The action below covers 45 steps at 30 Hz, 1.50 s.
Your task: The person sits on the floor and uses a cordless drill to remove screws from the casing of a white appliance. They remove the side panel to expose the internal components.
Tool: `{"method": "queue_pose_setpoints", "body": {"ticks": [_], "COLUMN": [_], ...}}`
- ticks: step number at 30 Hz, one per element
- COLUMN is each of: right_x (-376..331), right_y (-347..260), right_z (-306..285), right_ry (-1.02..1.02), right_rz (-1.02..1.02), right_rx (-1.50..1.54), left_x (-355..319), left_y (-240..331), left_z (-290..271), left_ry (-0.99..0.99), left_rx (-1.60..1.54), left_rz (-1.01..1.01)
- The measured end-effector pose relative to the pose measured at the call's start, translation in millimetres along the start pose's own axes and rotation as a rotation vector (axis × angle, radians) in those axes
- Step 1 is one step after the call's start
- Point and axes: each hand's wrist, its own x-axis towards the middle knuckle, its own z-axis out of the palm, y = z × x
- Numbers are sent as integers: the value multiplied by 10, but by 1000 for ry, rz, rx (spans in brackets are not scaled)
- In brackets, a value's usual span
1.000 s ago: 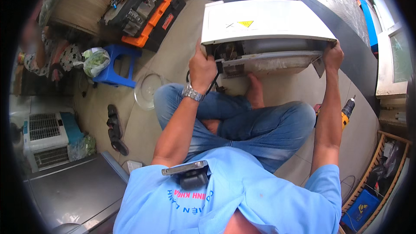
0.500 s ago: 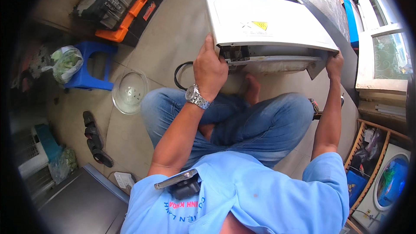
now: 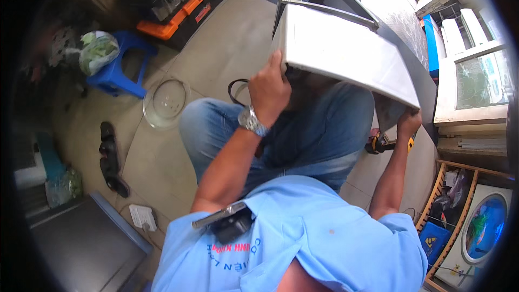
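Note:
A white sheet-metal casing (image 3: 346,43), which looks like a microwave oven's outer cover, is tilted over my crossed legs. My left hand (image 3: 271,91) is closed on its near left corner, thumb along the side. At the near right corner, my right hand (image 3: 409,123) grips the lower edge, its fingers partly hidden under the metal. Beyond the cover's far edge shows a pale-topped, dark-edged frame (image 3: 330,8). The cover hides most of whatever lies beneath it. A black cable (image 3: 233,91) loops on the floor beside my left hand.
A round glass plate (image 3: 165,104) lies left of my knee, near a blue stool (image 3: 125,67) bearing a bag of greens. An orange-black toolbox (image 3: 189,11) stands behind. A black-and-yellow tool (image 3: 378,143) lies by my right knee. Sandals (image 3: 112,157) and a dark screen-like panel (image 3: 89,246) are at left.
Both hands have tilted the cover and drawn its right end toward me. The frame at its far side has come into sight, and the rim seen under its near edge is now hidden.

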Motion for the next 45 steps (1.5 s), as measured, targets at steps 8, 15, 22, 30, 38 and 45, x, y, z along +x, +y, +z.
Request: {"method": "queue_pose_setpoints", "body": {"ticks": [8,15,22,30,38,45], "right_x": [908,1469,2242,1996,1777,1486], "right_y": [-797,-1709,-293,705,2186,2776], "right_z": [-671,-959,-1305,-1808,-1679,-690], "right_ry": [194,292,219,472,558,622], "right_rz": [-33,-74,311,644,806,740], "right_rx": [74,310,900,396,187,178], "left_x": [299,1024,1703,2107,2311,2118], "left_y": [467,715,1798,2929,2069,412], "left_z": [-915,-1421,-910,516,1647,1249], "left_ry": [221,440,237,-250,-636,-363], "left_rx": [11,-78,-119,-727,-610,-420], "left_rz": [132,367,427,702,560,125]}}
